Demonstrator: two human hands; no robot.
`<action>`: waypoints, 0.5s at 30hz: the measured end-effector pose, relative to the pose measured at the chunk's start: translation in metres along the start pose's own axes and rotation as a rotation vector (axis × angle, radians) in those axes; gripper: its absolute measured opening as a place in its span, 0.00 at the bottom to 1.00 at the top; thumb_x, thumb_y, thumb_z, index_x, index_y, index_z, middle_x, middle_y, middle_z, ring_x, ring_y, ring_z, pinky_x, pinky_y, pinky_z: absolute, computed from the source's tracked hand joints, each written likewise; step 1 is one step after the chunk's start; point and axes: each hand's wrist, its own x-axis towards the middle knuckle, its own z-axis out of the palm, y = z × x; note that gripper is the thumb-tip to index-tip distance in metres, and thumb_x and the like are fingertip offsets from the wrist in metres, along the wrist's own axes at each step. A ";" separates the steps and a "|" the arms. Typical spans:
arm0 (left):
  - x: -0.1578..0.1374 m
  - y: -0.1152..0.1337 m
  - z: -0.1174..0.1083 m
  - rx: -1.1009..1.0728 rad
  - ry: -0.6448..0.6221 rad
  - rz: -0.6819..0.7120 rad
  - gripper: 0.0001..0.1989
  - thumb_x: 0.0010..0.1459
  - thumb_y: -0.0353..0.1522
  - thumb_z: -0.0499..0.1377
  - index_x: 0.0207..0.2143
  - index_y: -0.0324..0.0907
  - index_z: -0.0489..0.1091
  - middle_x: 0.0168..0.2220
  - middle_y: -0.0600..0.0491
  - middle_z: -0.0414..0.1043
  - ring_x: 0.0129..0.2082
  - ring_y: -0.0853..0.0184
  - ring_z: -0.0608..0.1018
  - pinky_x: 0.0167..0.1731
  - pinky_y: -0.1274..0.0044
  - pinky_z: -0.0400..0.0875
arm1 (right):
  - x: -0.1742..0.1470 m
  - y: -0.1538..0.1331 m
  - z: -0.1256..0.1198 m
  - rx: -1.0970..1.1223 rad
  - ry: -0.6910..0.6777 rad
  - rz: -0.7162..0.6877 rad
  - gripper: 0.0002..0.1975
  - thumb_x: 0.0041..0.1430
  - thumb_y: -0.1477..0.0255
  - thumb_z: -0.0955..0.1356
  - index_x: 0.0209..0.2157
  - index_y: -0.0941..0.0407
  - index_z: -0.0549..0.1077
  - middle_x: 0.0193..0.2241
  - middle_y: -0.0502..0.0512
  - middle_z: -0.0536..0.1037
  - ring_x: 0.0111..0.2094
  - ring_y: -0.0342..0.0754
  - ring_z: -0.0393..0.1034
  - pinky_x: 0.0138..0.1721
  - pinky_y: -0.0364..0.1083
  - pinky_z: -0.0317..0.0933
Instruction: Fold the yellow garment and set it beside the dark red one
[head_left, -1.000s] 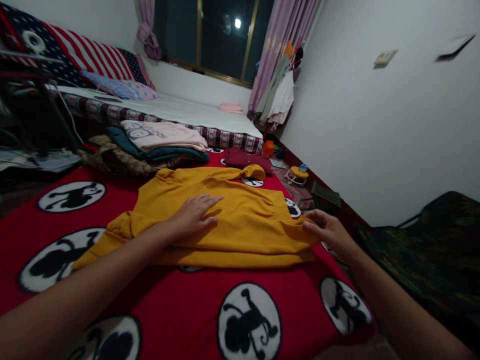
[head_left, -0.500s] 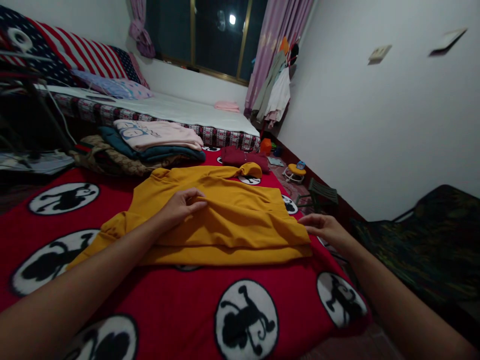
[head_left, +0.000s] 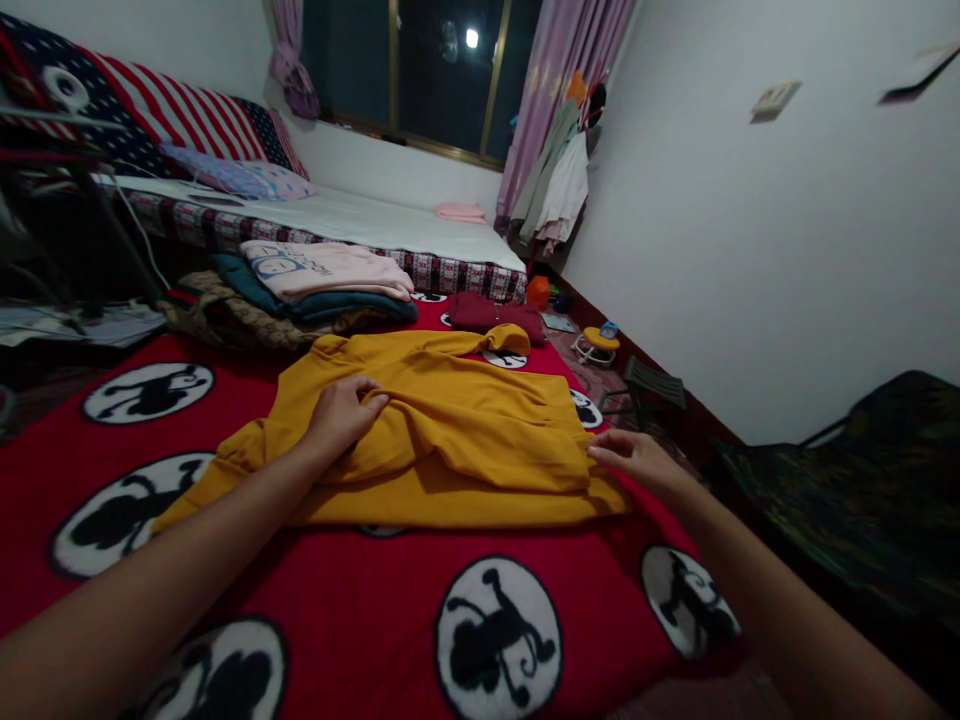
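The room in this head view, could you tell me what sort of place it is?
Most likely a home bedroom: a low bed under a curtained window, and a stack of folded clothes on a red blanket.

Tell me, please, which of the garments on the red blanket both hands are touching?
The mustard-yellow garment; the left hand and right hand pinch it, unlike the stacked pink, teal and maroon ones behind.

Dim indoor lighting from overhead; the window (head_left: 442,75) is dark, with one lamp reflection as glare. Soft shadows lie beneath the folds. Wide-angle distortion bends edges; corners are slightly blurred.
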 end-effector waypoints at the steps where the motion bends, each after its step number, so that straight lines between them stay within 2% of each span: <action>1: -0.004 0.003 -0.002 0.032 0.060 0.065 0.13 0.51 0.38 0.57 0.36 0.40 0.71 0.40 0.47 0.74 0.42 0.57 0.75 0.44 0.70 0.68 | -0.002 -0.001 0.003 -0.038 -0.047 -0.005 0.19 0.45 0.56 0.71 0.32 0.58 0.75 0.28 0.54 0.77 0.30 0.47 0.70 0.32 0.45 0.63; 3: -0.015 0.014 -0.010 0.068 0.172 0.250 0.14 0.54 0.38 0.57 0.40 0.40 0.70 0.46 0.45 0.71 0.49 0.56 0.72 0.51 0.67 0.65 | -0.005 -0.003 0.010 -0.155 -0.079 -0.024 0.23 0.45 0.57 0.72 0.40 0.58 0.75 0.28 0.54 0.77 0.30 0.48 0.71 0.31 0.45 0.62; 4: -0.023 0.020 -0.016 0.071 0.183 0.358 0.13 0.56 0.38 0.56 0.41 0.41 0.69 0.47 0.45 0.70 0.50 0.56 0.71 0.52 0.67 0.63 | -0.006 -0.003 0.014 -0.222 -0.056 -0.039 0.26 0.44 0.59 0.73 0.44 0.58 0.73 0.29 0.53 0.77 0.30 0.48 0.70 0.31 0.44 0.62; 6: -0.040 0.029 -0.027 0.093 0.061 0.554 0.12 0.59 0.39 0.55 0.41 0.42 0.70 0.44 0.47 0.71 0.48 0.59 0.71 0.51 0.68 0.64 | -0.006 -0.002 0.022 -0.317 0.023 -0.088 0.30 0.43 0.64 0.73 0.50 0.57 0.70 0.28 0.51 0.75 0.29 0.47 0.70 0.31 0.44 0.61; 8: -0.056 0.032 -0.035 0.175 -0.139 0.686 0.12 0.58 0.40 0.57 0.41 0.43 0.71 0.41 0.49 0.72 0.43 0.60 0.73 0.46 0.69 0.66 | -0.005 -0.001 0.029 -0.326 0.071 -0.141 0.27 0.46 0.68 0.71 0.51 0.56 0.69 0.27 0.48 0.73 0.28 0.45 0.68 0.30 0.43 0.60; 9: -0.062 0.030 -0.038 0.233 -0.220 0.721 0.13 0.57 0.39 0.59 0.42 0.44 0.71 0.41 0.50 0.73 0.42 0.61 0.73 0.45 0.70 0.66 | -0.005 0.000 0.031 -0.297 0.084 -0.162 0.25 0.48 0.68 0.70 0.50 0.56 0.69 0.26 0.48 0.73 0.27 0.44 0.67 0.30 0.43 0.59; 11: -0.070 0.020 -0.040 0.333 -0.295 0.740 0.12 0.57 0.35 0.59 0.44 0.44 0.72 0.42 0.49 0.73 0.42 0.60 0.73 0.43 0.70 0.66 | -0.003 0.000 0.032 -0.201 0.103 -0.187 0.21 0.50 0.67 0.69 0.47 0.56 0.71 0.25 0.48 0.71 0.26 0.44 0.66 0.28 0.43 0.59; 15: -0.069 -0.006 -0.048 0.402 -0.270 0.676 0.16 0.56 0.23 0.52 0.44 0.43 0.73 0.41 0.48 0.73 0.39 0.62 0.74 0.37 0.74 0.68 | -0.002 -0.002 0.027 -0.049 0.141 -0.165 0.19 0.50 0.64 0.69 0.43 0.58 0.74 0.24 0.48 0.71 0.23 0.43 0.64 0.25 0.42 0.58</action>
